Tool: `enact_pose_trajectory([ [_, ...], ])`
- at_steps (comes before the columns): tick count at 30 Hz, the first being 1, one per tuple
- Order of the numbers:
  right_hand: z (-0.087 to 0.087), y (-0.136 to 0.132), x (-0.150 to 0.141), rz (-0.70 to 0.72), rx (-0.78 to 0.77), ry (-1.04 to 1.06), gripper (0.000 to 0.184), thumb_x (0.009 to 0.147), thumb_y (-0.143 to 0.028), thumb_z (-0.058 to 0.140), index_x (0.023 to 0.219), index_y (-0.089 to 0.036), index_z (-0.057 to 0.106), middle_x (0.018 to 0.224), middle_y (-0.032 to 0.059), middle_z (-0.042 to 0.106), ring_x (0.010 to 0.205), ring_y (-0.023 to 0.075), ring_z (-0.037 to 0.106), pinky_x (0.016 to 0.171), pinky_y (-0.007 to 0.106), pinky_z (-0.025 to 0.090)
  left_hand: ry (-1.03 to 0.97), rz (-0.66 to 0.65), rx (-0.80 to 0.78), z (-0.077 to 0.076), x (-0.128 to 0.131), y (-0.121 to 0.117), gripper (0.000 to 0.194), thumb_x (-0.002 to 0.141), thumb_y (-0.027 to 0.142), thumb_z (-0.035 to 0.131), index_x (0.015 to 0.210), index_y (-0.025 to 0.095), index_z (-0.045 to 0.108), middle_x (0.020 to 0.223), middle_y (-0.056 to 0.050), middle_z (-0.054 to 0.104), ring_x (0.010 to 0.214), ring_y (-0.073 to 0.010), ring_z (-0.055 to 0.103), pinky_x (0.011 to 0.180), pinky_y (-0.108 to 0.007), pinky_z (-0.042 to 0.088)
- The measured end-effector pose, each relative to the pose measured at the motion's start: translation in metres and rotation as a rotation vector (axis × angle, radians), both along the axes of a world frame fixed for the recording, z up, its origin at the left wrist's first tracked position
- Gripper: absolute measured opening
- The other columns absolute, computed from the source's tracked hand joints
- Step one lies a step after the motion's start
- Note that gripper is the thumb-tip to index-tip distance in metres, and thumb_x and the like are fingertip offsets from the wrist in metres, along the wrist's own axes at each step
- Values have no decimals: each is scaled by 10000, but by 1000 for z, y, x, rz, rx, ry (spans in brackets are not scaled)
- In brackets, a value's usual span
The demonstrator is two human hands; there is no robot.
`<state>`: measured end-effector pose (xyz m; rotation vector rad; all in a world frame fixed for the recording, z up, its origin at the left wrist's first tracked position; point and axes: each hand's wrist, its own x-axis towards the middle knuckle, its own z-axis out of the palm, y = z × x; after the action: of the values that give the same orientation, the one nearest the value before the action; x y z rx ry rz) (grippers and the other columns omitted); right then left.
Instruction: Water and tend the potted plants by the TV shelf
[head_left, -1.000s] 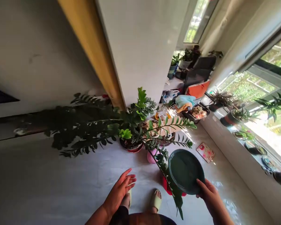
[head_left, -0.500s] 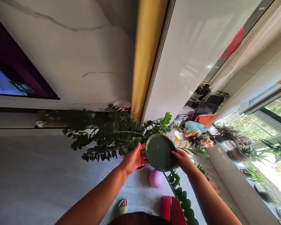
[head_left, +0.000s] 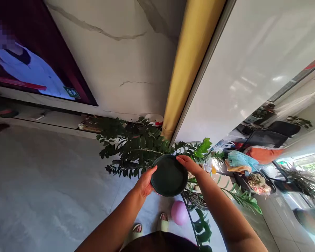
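A round, dark green plant saucer (head_left: pixel 169 176) with a raised rim is held up between my two hands. My left hand (head_left: pixel 146 182) grips its left edge, thumb over the rim and fingers underneath, partly hidden. At the upper right edge, my right hand (head_left: pixel 188 164) is closed on the rim, its fingers mostly out of sight below. Just beyond the saucer spreads a leafy green potted plant (head_left: pixel 140 143), with long stems reaching out on both sides. Part of a pot (head_left: pixel 198 201) shows under the saucer's right side.
On the floor near my sandalled feet (head_left: pixel 137 229) sits a pink ball (head_left: pixel 179 212). A yellow pipe (head_left: pixel 194 59) stands against the wall. To the left are a television (head_left: pixel 42 59) and a low ledge (head_left: pixel 57 120). Folded cloths (head_left: pixel 241 161) and more plants are on the right.
My view has swung, so the wall and plants sit further right. The saucer has turned slightly and come lower left, and my right hand has shifted to its upper edge.
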<state>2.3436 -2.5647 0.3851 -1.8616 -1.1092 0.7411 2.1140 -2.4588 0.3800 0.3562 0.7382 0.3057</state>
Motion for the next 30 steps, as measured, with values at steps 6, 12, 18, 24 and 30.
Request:
enact_pose_trajectory([
  [6, -13, -23, -50, 138, 70, -854, 543, 1112, -467, 490, 1535, -151, 619, 1556, 201, 646, 1500, 345, 557, 1332, 613, 329, -40, 313, 104, -15, 14, -8, 447, 1072, 217, 575, 1514, 154, 602, 1298, -150, 819, 1265, -264, 762, 1151, -434, 591],
  [12, -43, -19, -71, 191, -142, -1003, 761, 1106, -609, 467, 1620, -50, 515, 1698, 265, 473, 1572, 395, 475, 1352, 687, 197, -42, 397, 175, -39, 24, -6, 542, 1077, 310, 606, 1608, 271, 502, 1420, -117, 766, 1308, -240, 733, 1176, -415, 564],
  [18, -45, 26, -59, 186, -194, -882, 822, 1103, -651, 440, 1680, -64, 426, 1737, 279, 392, 1618, 414, 404, 1335, 725, 196, -35, 395, 159, -36, 33, 5, 563, 1073, 248, 609, 1619, 287, 480, 1419, -98, 766, 1307, -234, 731, 1173, -403, 562],
  [24, -41, 46, -62, 215, -234, -821, 876, 1095, -633, 472, 1701, -11, 357, 1771, 298, 282, 1671, 452, 261, 1335, 716, 224, -94, 400, 136, -38, 41, 4, 506, 1051, 261, 655, 1549, 276, 563, 1453, -105, 746, 1391, -248, 678, 1221, -409, 520],
  [30, -27, 46, -77, 474, -178, -731, 711, 1123, -406, 451, 1743, -94, 294, 1821, 188, 198, 1708, 376, 157, 1362, 648, 232, -143, 384, 120, -45, 44, -1, 379, 1061, 291, 636, 1438, 258, 652, 1620, -87, 624, 1555, -232, 523, 1278, -366, 447],
])
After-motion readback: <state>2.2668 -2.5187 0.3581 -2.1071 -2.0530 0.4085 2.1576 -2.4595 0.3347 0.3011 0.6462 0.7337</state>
